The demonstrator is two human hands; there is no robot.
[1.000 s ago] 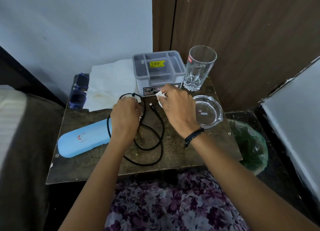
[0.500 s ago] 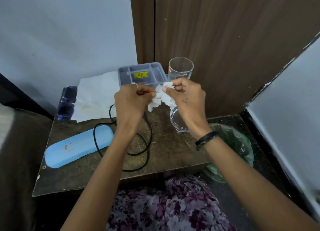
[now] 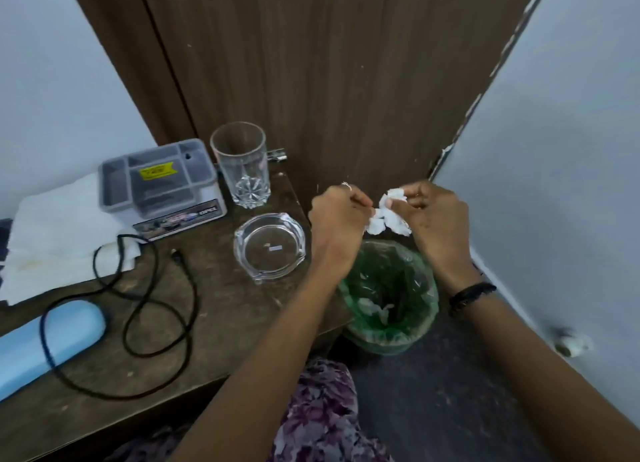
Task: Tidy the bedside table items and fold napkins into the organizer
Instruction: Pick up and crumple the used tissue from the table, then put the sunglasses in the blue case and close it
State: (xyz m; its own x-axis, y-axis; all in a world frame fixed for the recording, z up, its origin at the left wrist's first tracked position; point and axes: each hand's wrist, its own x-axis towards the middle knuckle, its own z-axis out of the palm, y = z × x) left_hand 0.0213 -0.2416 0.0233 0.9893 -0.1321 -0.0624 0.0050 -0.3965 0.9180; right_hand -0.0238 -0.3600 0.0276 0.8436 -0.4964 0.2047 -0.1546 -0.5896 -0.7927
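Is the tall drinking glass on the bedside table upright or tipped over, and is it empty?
Upright and apparently empty. The glass stands on its base beside the organizer, mouth up, with no liquid line visible.

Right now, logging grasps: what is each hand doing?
Left hand: pinches the crumpled white tissue scrap.
Right hand: pinches the same scrap.

A bin lined with a green plastic bag stands on the dark floor just beside the table's right edge, with scraps of white paper inside. Behind it rises a brown wooden door, with pale walls on either side. A floral cloth shows at the table's near edge.
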